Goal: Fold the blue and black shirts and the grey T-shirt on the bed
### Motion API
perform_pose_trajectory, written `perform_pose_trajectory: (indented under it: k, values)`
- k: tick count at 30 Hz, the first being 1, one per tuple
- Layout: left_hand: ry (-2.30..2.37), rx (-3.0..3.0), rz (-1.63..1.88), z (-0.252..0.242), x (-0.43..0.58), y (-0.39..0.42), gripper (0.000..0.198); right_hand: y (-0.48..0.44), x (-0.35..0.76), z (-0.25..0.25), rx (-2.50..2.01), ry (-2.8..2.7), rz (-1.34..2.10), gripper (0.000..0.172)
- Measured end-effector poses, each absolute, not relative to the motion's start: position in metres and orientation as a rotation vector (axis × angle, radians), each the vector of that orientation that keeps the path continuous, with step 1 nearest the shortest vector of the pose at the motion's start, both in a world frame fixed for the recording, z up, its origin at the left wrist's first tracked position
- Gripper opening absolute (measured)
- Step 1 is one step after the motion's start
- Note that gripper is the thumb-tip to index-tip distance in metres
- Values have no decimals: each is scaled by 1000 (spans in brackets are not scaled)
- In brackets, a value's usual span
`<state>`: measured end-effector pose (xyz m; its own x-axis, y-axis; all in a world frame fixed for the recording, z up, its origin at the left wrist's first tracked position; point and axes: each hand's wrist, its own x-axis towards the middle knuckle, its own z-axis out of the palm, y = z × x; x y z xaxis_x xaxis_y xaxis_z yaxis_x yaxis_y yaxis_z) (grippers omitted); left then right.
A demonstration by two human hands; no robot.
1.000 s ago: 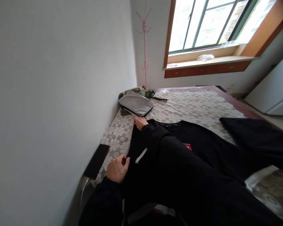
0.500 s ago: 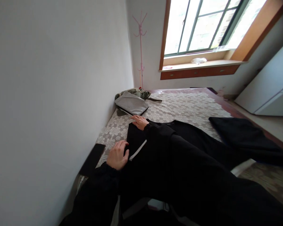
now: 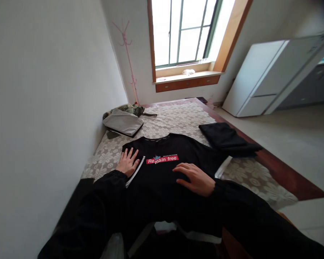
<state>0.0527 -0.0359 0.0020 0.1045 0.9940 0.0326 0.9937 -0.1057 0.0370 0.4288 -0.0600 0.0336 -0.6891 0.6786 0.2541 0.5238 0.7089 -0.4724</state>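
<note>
A black T-shirt (image 3: pixel 162 172) with a red "Remain free" label (image 3: pixel 162 159) lies flat, front up, on the bed's floral cover (image 3: pixel 183 118). My left hand (image 3: pixel 127 162) rests flat with fingers spread on the shirt's left sleeve, beside a white stripe. My right hand (image 3: pixel 194 177) lies flat and open on the shirt's chest, just below the label. Neither hand holds anything. Both arms wear black sleeves.
A folded black garment (image 3: pixel 226 138) lies on the bed at the right. A grey pouch (image 3: pixel 122 122) on green clothing sits by the wall at the far left. A pink coat stand (image 3: pixel 128 61), a window (image 3: pixel 183 32) and a white cabinet (image 3: pixel 267 75) stand beyond.
The view swung right and the whole shirt now shows. My right arm pulled back from the far shoulder onto the chest. My left hand opened flat on the sleeve.
</note>
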Motion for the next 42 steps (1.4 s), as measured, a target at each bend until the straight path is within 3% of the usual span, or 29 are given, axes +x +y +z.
perform_pose_trajectory:
  k: [7, 9, 14, 17, 20, 24, 27, 31, 36, 42]
  values:
    - [2071, 2188, -439, 49, 83, -10, 66, -72, 551, 0, -1462, -1899, 184, 30]
    - [1945, 2370, -355, 61, 117, -5, 58, -68, 564, -8, -1554, -1811, 103, 33]
    - [1132, 2693, 120, 60, 239, 4, 44, -57, 566, -27, -1879, -1744, -109, 39]
    - [1105, 2697, 170, 46, 297, 19, 37, -52, 563, -34, -1930, -1735, -221, 42]
    - [1258, 2719, 240, 33, 326, 36, 32, -50, 565, -32, -1828, -1734, -97, 41]
    - [1324, 2714, 397, 15, 331, 46, 32, -50, 565, -24, -1571, -1712, 336, 31]
    - [1289, 2677, 554, 0, 326, 47, 42, -51, 559, -18, -1401, -1727, 496, 29]
    - [1267, 2610, 512, -10, 328, 54, 59, -52, 552, -5, -1359, -1688, 559, 42]
    - [1319, 2369, 610, 1, 342, 73, 41, -44, 546, 25, -1448, -1539, 540, 57]
    - [1346, 2179, 751, 2, 345, 83, 32, -47, 509, 38, -1465, -1876, 46, 83]
